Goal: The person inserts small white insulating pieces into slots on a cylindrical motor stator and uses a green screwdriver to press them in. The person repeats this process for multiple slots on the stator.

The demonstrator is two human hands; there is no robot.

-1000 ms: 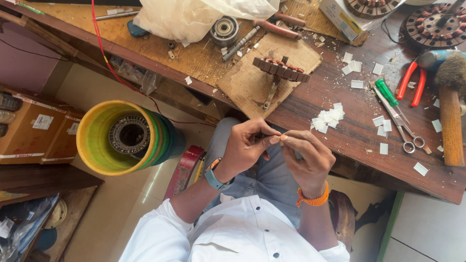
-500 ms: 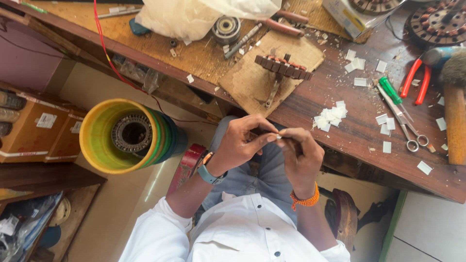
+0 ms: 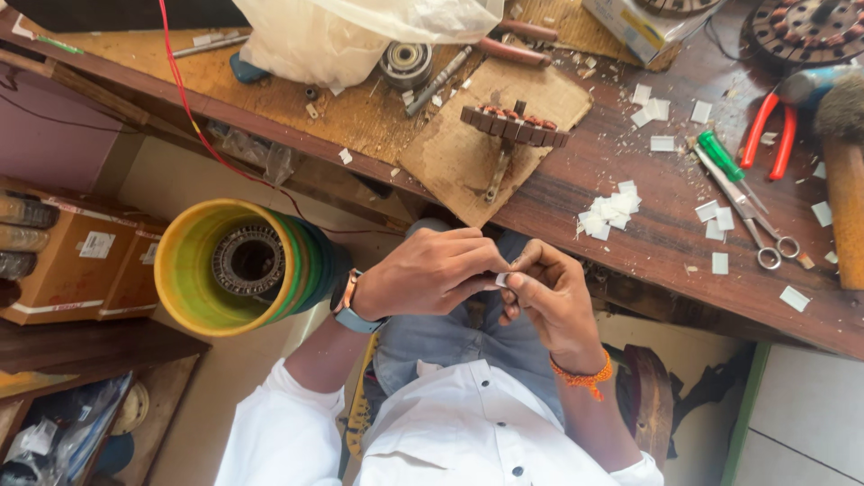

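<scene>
My left hand (image 3: 427, 274), with a blue-strapped watch on its wrist, and my right hand (image 3: 551, 301), with an orange thread at the wrist, meet over my lap just in front of the bench edge. The fingertips of both hands pinch one small white paper piece (image 3: 500, 278), mostly hidden by the fingers. On the wooden bench (image 3: 666, 243) just beyond them lies a small pile of cut white paper pieces (image 3: 612, 214). A round wound motor part (image 3: 515, 126) rests on a cardboard sheet (image 3: 450, 162) further back.
Scissors (image 3: 742, 211), a green screwdriver (image 3: 720, 155), red-handled pliers (image 3: 769, 126) and a wooden-handled brush (image 3: 846, 180) lie at the right. A yellow-green drum (image 3: 193, 270) holding a metal ring stands at the left, next to cardboard boxes (image 3: 81, 261). A plastic bag (image 3: 360, 31) and a bearing (image 3: 405, 61) lie at the back.
Both hands stay together over my lap, and the fingers have drawn in closer around the paper piece. The view has shifted slightly.
</scene>
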